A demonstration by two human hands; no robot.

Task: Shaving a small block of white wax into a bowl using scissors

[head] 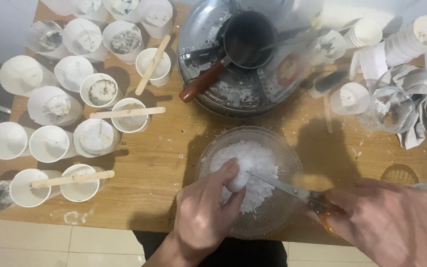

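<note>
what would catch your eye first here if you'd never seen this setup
First, the glass bowl of white flakes at the table's near edge: the left hand presses a white lump in it while the right hand works a knife into the flakes. Next, the crowd of white paper cups on the left, some bridged by wooden sticks. Behind the bowl, a dark pot sits on a round metal tray.

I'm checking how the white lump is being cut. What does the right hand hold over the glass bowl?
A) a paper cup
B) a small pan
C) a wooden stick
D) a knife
D: the right hand grips a knife by its amber handle, its blade reaching the white lump that the left hand steadies in the glass bowl.
</note>
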